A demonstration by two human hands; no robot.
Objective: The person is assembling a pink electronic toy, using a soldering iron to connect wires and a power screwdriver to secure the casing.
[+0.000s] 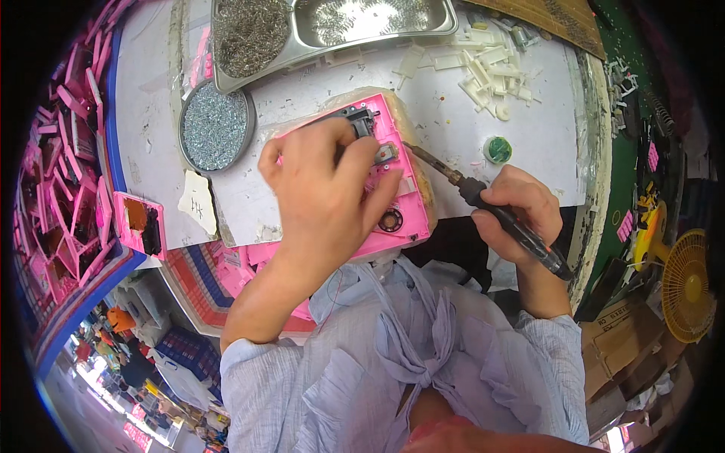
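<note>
A pink plastic casing (411, 208) rests on a padded block on the table. Inside it are a black mechanism (361, 121), a small metal part (387, 154) and a round black part (390, 220). Over the casing lies my left hand (321, 170), its fingers bent down at the black mechanism; whatever is under the fingertips is hidden. My right hand (525, 208) grips a black-handled tool (472, 189) with a dark metal shaft. Its tip points left and reaches the casing's right edge; whether it touches is unclear. I cannot tell the tool's exact kind.
A round dish (217, 127) holds small screws. Behind it, a metal tray (260, 72) contains springs and small metal parts. White plastic pieces (487, 75) lie at the back right, near a small green round container (497, 149). Pink casings (68, 174) are heaped far left; a yellow fan (689, 283) stands right.
</note>
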